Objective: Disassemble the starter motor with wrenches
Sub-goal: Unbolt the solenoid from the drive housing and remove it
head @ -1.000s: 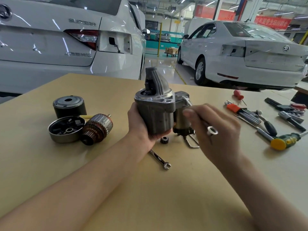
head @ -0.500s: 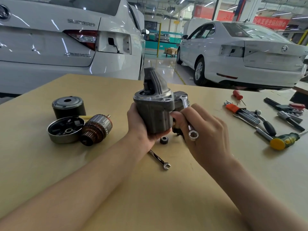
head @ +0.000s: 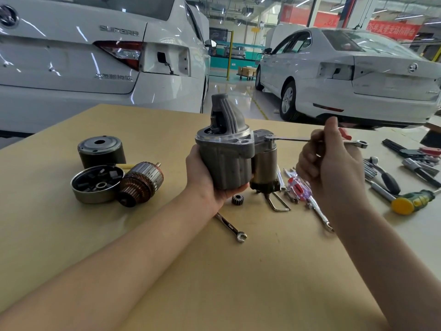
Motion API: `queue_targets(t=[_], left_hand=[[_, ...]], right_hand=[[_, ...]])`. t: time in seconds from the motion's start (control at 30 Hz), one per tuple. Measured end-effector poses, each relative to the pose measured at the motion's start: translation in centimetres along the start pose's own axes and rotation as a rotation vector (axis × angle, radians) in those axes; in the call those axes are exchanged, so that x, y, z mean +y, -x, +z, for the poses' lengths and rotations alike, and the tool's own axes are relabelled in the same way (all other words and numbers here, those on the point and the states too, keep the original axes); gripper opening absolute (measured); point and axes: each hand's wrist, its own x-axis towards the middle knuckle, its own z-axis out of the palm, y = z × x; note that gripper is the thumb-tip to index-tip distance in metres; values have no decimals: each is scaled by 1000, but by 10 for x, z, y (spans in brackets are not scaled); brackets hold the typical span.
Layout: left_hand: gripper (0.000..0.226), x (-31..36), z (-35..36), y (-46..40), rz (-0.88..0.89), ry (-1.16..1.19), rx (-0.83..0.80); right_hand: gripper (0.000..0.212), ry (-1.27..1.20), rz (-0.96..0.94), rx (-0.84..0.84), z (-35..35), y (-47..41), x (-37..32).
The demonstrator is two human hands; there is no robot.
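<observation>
Centre frame, the starter motor (head: 226, 154) is dull, matt cast metal; the wrench (head: 293, 139) on it gleams polished. Lower left, the armature (head: 140, 183) shows coppery windings. The table (head: 238, 283) looks matt, smooth, cardboard-like.

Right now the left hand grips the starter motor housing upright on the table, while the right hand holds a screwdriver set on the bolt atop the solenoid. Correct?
Not quite. The head view shows the right hand holding a wrench, not a screwdriver; its ring end sits on the bolt atop the solenoid. The rest stands: the left hand grips the starter motor housing upright on the table.
</observation>
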Motion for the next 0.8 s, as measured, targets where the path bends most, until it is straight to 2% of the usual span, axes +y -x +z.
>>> queue_targets(t=[0.1, 0.17, 0.27, 0.43, 0.57, 0.8], left_hand=[[52, -1, 0, 0, -2, 5, -32], [55, -1, 0, -1, -1, 1, -47], [59, -2, 1, -1, -5, 1, -72], [62, -1, 0, -3, -9, -1, -87], [62, 0, -1, -4, -28, -15, -111], [57, 0, 0, -3, -53, 9, -163]], right_hand=[[34, -239, 262, 26, -7, -9, -2], [31, -292, 309, 12, -8, -11, -1], [23, -224, 237, -42, -11, -13, 0], [21, 63, 88, -62, -12, -10, -1], [22, 80, 126, -49, -10, -9, -4], [11, 112, 93, -36, -12, -11, -6]])
